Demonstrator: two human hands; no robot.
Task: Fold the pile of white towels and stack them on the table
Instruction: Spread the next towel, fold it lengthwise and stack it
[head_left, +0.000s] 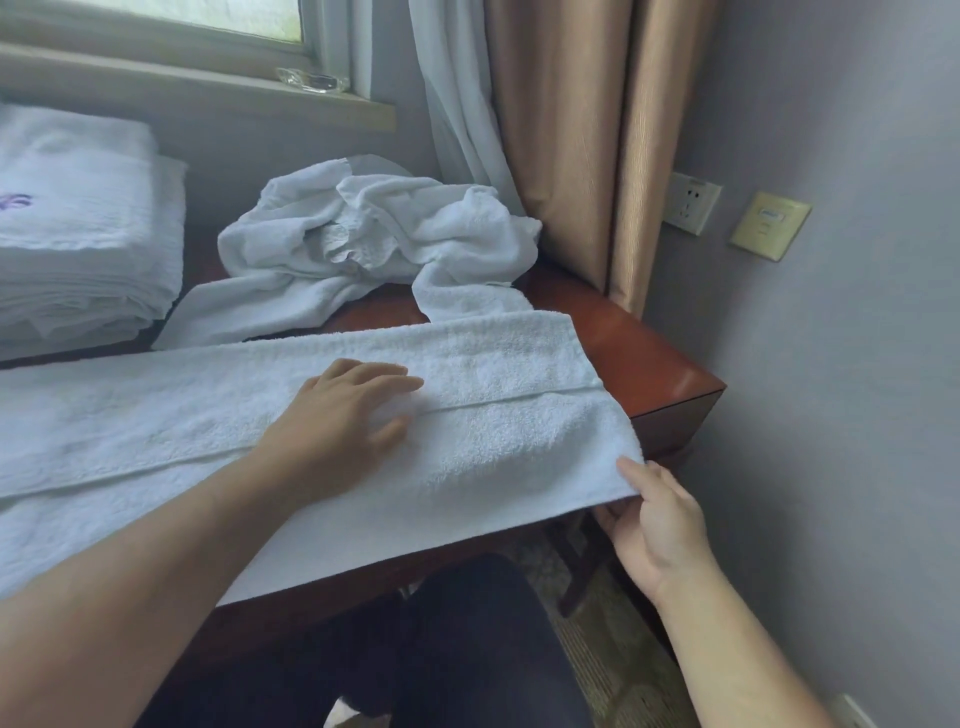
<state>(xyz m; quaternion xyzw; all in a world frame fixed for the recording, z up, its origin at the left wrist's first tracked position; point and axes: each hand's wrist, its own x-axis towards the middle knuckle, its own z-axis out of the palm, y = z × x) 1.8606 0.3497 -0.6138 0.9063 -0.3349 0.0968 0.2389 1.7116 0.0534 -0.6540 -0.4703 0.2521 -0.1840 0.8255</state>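
A long white towel (498, 364) lies spread across the dark wooden table (644, 358), folded lengthwise, its near edge hanging over the front. My left hand (343, 410) rests flat on the middle of it, fingers straight. At the towel's near right corner, my right hand (654, 514) pinches the cloth, thumb on top and fingers underneath. Behind it a crumpled pile of white towels (374, 234) sits at the back of the table. A stack of folded white towels (78, 218) stands at the far left.
Beige curtains (587, 130) and a white sheer hang behind the table's right corner. The grey wall at right carries a socket (691, 202) and a switch plate (769, 226). A glass ashtray (311, 80) sits on the windowsill. My dark-trousered legs are below the table edge.
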